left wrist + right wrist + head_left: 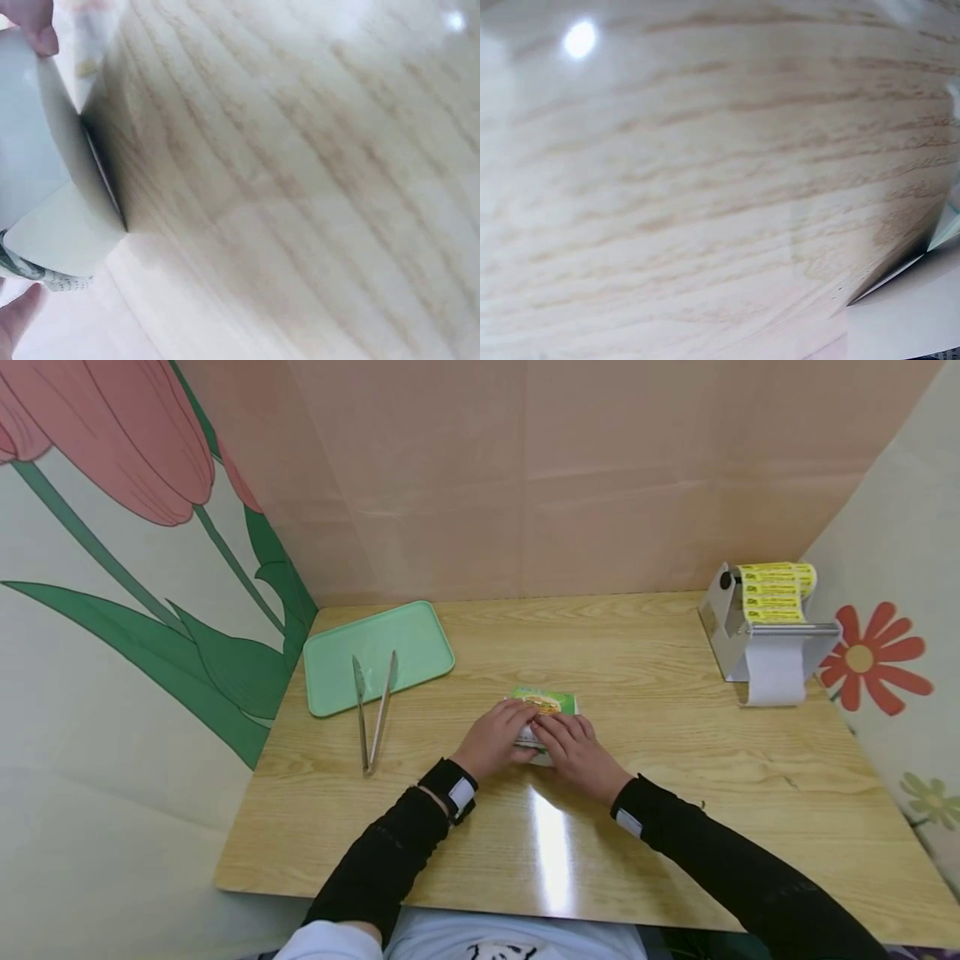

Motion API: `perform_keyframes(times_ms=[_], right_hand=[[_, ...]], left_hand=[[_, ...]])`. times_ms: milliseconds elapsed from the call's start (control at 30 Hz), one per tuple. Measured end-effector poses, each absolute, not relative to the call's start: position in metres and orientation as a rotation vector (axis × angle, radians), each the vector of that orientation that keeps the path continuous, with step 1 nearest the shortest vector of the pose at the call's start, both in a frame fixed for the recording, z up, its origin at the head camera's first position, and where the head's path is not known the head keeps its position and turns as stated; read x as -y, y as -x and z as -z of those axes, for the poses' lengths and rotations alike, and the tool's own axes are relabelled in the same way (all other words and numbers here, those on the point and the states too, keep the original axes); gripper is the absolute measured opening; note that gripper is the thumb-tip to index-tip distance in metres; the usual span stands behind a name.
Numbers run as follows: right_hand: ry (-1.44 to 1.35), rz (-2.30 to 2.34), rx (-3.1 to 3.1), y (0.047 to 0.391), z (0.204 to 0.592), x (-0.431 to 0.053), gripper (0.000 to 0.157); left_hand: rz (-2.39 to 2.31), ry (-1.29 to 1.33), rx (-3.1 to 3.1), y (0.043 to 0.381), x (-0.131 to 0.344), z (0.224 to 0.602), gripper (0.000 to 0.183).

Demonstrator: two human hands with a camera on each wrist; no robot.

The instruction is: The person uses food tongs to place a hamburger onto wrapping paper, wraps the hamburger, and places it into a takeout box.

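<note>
A small green and white cardboard box (551, 700) with a food picture lies near the middle of the wooden table. My left hand (495, 737) holds it from the left, fingers over the top. From the right, my right hand (579, 756) grips the box, its fingers bent across the top beside the left fingertips. Seen from the left wrist, the box's plain white flap (64, 217) faces the person, with a fingertip (46, 41) against its upper part. Only a white part of the box (907, 315) appears in the right wrist view. Both thumbs are largely hidden from the head camera.
To the left is a mint-green tray (337, 652), with metal tongs (367, 760) leaning over its front edge. A label dispenser (720, 631) carrying a roll of yellow labels (772, 589) stands at the back right of the table (660, 693). Walls border the back and sides.
</note>
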State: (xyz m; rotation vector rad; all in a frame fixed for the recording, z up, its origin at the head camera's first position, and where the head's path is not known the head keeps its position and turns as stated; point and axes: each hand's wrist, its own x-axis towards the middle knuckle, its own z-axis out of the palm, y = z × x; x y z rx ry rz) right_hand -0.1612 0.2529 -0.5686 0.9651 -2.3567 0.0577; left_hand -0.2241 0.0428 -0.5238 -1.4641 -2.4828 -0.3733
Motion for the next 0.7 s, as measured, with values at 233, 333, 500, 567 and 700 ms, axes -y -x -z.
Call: perform_keyframes(times_ms=[233,333,500,567,700], right_hand=[[-0.973,-0.077,2.368,0.16,0.568,-0.252,0.099],[-0.971,-0.091,2.383,0.16,0.567,-0.253,0.1],[-0.987,-0.237,2.397,0.158,0.563,-0.252,0.076],[-0.981,-0.306,2.401,0.158,0.561,-0.251,0.063],[-0.953,-0.35,2.407,0.159,0.562,-0.248,0.054]], left_hand=[[0.381,1.425,2.525,0.221,-0.041,0.531,0.075],[0.459,1.396,2.55,0.223,-0.042,0.535,0.074],[0.572,1.372,2.582,0.224,-0.043,0.539,0.074],[0.584,1.368,2.598,0.224,-0.044,0.54,0.074],[0.614,1.35,2.646,0.222,-0.044,0.542,0.079]])
